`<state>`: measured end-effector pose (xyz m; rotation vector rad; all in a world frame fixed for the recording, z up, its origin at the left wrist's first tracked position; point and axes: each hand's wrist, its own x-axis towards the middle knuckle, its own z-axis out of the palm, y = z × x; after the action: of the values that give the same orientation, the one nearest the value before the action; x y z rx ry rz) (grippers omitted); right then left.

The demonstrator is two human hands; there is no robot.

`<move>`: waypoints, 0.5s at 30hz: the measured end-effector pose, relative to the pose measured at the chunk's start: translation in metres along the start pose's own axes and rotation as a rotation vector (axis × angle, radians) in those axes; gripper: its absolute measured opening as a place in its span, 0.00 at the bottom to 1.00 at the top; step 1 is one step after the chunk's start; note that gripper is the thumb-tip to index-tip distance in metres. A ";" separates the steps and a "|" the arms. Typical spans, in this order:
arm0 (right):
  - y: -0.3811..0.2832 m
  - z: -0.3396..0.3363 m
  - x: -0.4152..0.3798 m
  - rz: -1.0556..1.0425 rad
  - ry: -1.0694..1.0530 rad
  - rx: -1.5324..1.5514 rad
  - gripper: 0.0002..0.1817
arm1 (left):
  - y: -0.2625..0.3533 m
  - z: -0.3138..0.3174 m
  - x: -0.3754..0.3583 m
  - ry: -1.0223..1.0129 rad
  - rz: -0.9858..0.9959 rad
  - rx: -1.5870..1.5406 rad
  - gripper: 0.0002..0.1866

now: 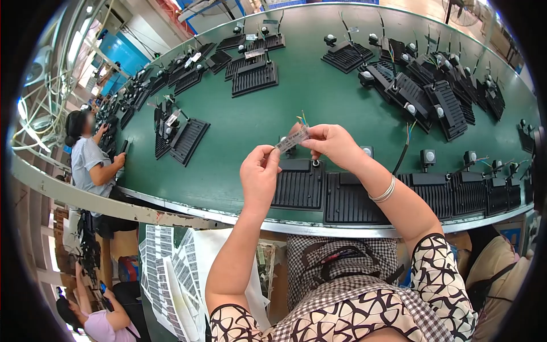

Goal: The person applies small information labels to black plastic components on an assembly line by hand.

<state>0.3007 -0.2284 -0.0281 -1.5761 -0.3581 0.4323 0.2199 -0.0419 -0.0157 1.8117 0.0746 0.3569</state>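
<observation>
A printed silver-grey label (292,139) is stretched between my two hands above the table. My left hand (260,174) pinches its lower left end between thumb and fingers. At the upper right end, my right hand (335,145) is closed on the label. Coloured wire ends (303,119) stick up right behind it. Below my hands lies a black finned floodlight (297,187), its sensor partly hidden by the label and fingers. To its right, another finned floodlight (354,199) lies partly under my right forearm.
More floodlights line the near edge (427,194) and stand in groups across the green table (228,131). Sheets of printed labels (171,273) hang below the edge at left. A co-worker (94,154) works at the left end; another person (108,316) is lower left.
</observation>
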 end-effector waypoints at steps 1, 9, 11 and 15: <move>0.003 -0.001 -0.002 0.017 0.000 -0.016 0.15 | -0.002 0.002 0.000 -0.010 -0.009 0.010 0.05; 0.023 -0.013 -0.015 0.064 0.012 0.034 0.29 | -0.020 0.008 -0.002 -0.050 -0.077 0.102 0.08; 0.024 -0.014 -0.018 0.091 0.012 0.063 0.31 | -0.024 0.007 -0.003 -0.047 -0.057 0.102 0.08; 0.020 -0.013 -0.019 0.140 -0.012 0.168 0.32 | -0.034 0.000 -0.001 -0.041 -0.002 0.139 0.08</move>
<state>0.2897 -0.2504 -0.0462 -1.4393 -0.2152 0.5663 0.2240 -0.0326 -0.0481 1.9556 0.0740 0.3195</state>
